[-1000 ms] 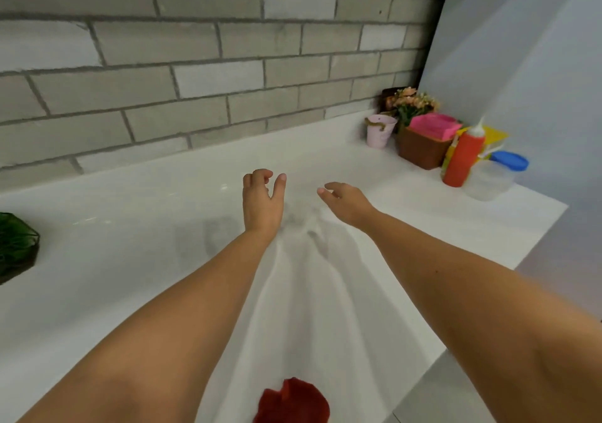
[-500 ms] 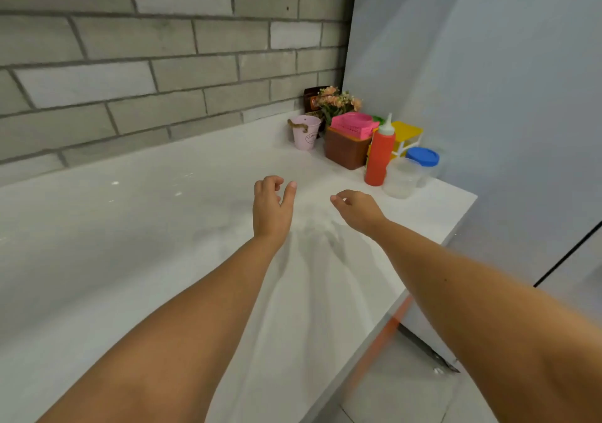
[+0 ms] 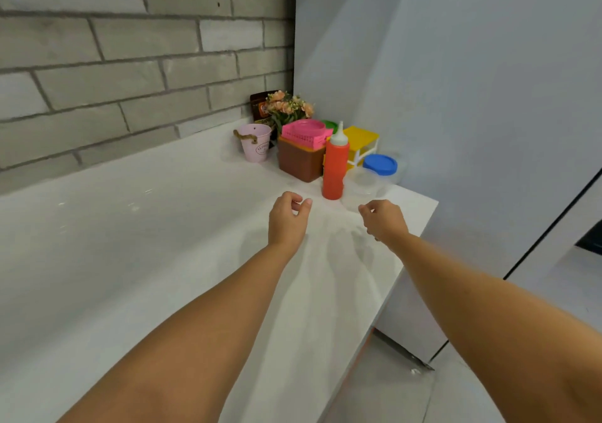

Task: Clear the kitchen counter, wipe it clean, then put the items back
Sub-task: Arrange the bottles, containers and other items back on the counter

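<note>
Items crowd the far right corner of the white counter (image 3: 156, 243): a red squeeze bottle (image 3: 334, 170), a clear tub (image 3: 363, 184), a blue-lidded container (image 3: 380, 164), a brown box (image 3: 299, 162) topped by a pink basket (image 3: 304, 131), a yellow box (image 3: 363, 140), a pink bucket (image 3: 255, 142), flowers (image 3: 288, 106) and a brown packet (image 3: 260, 103). My left hand (image 3: 286, 220) hovers just short of the red bottle, fingers loosely curled, empty. My right hand (image 3: 382, 220) hangs in front of the clear tub, also loosely curled and empty.
A grey brick wall (image 3: 130, 64) runs behind the counter and a pale panel (image 3: 456, 96) closes its right end. The counter's front edge (image 3: 387, 295) drops to a grey floor (image 3: 391, 390) on the right.
My view has swung right and both hands have moved toward the corner items. The red cloth and the green basket have left the view. Both hands stay empty.
</note>
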`<move>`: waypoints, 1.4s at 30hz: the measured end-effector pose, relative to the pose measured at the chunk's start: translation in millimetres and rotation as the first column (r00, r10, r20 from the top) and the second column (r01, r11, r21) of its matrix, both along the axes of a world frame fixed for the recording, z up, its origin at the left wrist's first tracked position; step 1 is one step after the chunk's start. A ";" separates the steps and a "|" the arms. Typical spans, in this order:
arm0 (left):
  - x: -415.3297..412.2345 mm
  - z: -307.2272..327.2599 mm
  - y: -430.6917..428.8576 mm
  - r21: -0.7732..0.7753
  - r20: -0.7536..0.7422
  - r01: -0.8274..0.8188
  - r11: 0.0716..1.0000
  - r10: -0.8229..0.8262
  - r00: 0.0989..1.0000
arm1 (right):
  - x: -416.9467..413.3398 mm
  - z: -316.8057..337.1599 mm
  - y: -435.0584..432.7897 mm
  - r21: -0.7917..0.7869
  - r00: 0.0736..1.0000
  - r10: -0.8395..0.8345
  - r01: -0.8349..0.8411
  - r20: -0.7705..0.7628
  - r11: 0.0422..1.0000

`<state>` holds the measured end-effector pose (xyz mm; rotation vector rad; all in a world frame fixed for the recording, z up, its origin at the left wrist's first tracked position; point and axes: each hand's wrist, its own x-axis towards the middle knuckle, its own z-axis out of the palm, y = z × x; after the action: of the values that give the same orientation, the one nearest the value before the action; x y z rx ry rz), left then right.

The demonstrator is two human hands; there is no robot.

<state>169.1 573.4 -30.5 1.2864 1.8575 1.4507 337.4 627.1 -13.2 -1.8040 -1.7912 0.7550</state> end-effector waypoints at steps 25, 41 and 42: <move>104.0 7.7 128.3 -0.474 0.352 -0.047 0.879 0.238 0.905 | 66.4 -11.4 130.3 -0.050 0.984 0.074 -0.083 -0.164 0.995; 72.1 11.7 93.0 -0.406 0.379 -0.010 0.914 0.178 0.908 | 83.4 -4.1 130.5 0.239 0.986 -0.154 0.166 -0.068 0.957; 65.7 12.4 87.4 -0.400 0.371 -0.004 0.917 0.166 0.914 | 81.3 -2.8 127.8 0.257 0.986 -0.159 0.167 -0.052 0.952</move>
<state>234.8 660.8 -18.1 0.6633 1.8150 1.1874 418.7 755.0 -15.9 -1.7272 -1.6130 0.4563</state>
